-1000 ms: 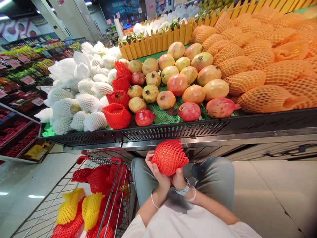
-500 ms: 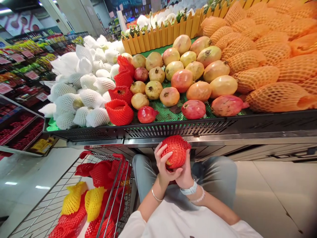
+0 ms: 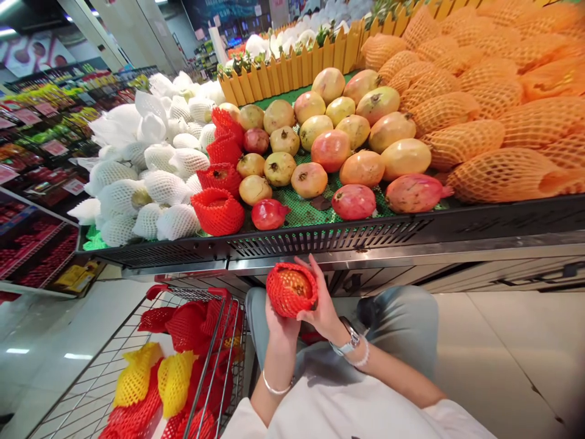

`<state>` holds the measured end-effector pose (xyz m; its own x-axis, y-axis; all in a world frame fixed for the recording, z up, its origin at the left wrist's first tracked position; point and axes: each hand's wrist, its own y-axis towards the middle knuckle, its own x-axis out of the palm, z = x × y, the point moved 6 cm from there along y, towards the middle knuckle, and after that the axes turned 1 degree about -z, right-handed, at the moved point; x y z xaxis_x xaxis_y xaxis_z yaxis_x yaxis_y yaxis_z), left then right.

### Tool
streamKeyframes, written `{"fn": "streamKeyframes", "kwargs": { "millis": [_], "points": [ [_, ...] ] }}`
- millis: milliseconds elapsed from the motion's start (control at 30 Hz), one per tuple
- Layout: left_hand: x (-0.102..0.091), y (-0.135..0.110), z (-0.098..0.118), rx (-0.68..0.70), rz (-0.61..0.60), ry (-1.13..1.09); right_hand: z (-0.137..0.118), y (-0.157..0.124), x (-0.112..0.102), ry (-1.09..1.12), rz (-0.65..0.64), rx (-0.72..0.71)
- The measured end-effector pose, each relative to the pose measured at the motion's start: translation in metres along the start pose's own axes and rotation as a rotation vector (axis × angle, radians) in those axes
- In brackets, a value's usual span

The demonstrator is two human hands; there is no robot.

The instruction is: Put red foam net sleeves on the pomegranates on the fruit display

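Fingers (image 3: pixel 307 268) of your left hand (image 3: pixel 280 326) and right hand (image 3: pixel 326 310) grasp the netted fruit (image 3: pixel 292 290) below the tabletop (image 3: pixel 320 241) edge, beside the cart (image 3: pixel 188 293). Its net gapes open on top, so tilt it and the fruit may slip out.

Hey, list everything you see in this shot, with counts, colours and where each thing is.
stand: one, black vented front, across the middle
netted fruit: one, red net, held below the stand's front
bare pomegranates: about twenty, pink to yellow, mid-stand
red-netted fruit: four or so, red, left of the bare ones
white-netted fruit: many, white, stand's left end
orange-netted fruit: many, orange, stand's right
picket fence: one, yellow, behind the fruit
cart: one, wire, red handle, lower left
red nets: several, in cart
yellow nets: two, in cart
left hand: under the netted fruit
right hand: on its right side, watch on wrist
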<state>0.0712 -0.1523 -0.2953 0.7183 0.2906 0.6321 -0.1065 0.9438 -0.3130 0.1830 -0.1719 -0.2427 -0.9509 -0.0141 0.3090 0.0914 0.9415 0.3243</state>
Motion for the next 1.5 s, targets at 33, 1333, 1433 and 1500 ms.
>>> {"fn": "streamKeyframes", "kwargs": {
  "millis": [33,1333,1433,1500],
  "points": [
    [-0.001,0.0,-0.003,-0.039,-0.007,0.017,0.001,0.001,0.0,-0.012,-0.023,-0.014],
    [0.038,-0.042,0.029,0.786,-0.13,0.572,-0.011,0.0,-0.015,0.375,0.179,0.281],
    [0.024,-0.063,0.039,1.228,0.01,0.54,-0.02,-0.003,-0.02,0.128,0.245,0.084],
    [0.017,-0.071,0.036,1.345,-0.005,0.56,-0.027,-0.008,-0.021,-0.031,0.298,-0.034]
  ]
}}
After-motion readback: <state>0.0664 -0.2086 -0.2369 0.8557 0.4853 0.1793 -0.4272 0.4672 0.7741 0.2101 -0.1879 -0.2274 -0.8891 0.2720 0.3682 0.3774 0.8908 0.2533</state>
